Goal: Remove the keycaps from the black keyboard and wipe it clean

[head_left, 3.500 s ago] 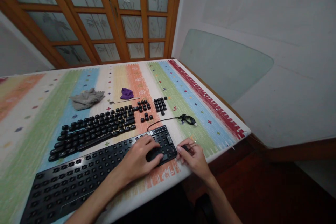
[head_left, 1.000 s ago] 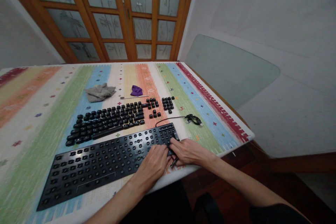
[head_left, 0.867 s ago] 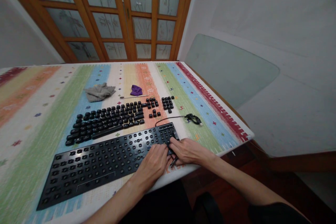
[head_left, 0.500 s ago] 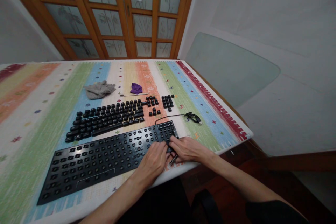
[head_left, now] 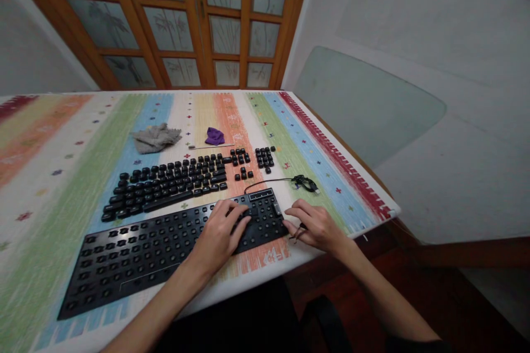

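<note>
A black keyboard [head_left: 165,251] lies slanted along the front of the table, most of its key switches bare. A tall keycap [head_left: 276,209] sits at the right edge of its number pad. My left hand [head_left: 219,231] rests over the board left of the number pad, thumb and forefinger apart, fingertips at the switches. Just off the right end, my right hand [head_left: 317,226] is closed around a small tool with thin wire ends [head_left: 296,233], which looks like a keycap puller; its handle is mostly hidden in the palm. Behind the keyboard, loose black keycaps [head_left: 165,179] lie in keyboard order.
The keyboard's cable [head_left: 305,183] lies coiled behind the right end. Farther back are a grey cloth [head_left: 156,138], a purple cloth [head_left: 215,136] and a thin brush-like stick [head_left: 211,146]. A striped cloth [head_left: 95,176] covers the table, whose right edge runs near my right hand.
My hands were together at the number pad's lower right and are now apart. The left has moved left and back over the board; the right has moved right, off it, with the tool.
</note>
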Motion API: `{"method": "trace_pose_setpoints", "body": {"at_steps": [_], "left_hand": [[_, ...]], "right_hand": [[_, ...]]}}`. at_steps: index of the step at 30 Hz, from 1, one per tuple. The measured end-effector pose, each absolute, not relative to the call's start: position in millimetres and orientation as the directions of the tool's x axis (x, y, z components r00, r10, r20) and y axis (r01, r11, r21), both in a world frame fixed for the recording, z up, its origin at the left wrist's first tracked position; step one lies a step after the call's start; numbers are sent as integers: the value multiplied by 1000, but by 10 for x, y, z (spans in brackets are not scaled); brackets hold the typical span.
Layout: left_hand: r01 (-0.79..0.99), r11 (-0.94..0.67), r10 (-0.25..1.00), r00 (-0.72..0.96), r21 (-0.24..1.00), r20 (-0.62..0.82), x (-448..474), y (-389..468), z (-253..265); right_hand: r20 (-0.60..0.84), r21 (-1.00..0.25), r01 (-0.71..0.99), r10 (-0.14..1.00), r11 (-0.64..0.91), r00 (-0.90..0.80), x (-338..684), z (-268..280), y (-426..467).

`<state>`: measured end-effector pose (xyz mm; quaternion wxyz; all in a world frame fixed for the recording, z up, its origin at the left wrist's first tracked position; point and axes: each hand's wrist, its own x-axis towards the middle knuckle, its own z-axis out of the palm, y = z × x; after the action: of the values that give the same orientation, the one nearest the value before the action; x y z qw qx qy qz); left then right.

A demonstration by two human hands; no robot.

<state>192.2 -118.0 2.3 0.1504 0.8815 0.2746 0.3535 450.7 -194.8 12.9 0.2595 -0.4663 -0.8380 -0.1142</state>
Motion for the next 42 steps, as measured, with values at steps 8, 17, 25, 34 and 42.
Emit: {"method": "trace_pose_setpoints", "body": {"at_steps": [8,17,25,34,42], "left_hand": [[398,-849,528,652,346,544,1969,-790,183],[376,-872,490,689,315,534,2245,-405,216],[457,-852,524,746,255,412,2525,-147,145],[489,-860,509,796,146,328,2750,-51,50],[509,-857,510,813,82,281,2812,-21,13]], "right_hand": [[573,-130,858,744,497,-344,4527,82,-1958],[527,-192,871,796,453,-298,4578,34,-1988],[515,-205,874,808,441,-286,4618,-2,-1971],[524,-253,879,821,405,-227,4645,-3,-1847],[430,-283,927,897,245,-105,4611,-13,-1559]]}}
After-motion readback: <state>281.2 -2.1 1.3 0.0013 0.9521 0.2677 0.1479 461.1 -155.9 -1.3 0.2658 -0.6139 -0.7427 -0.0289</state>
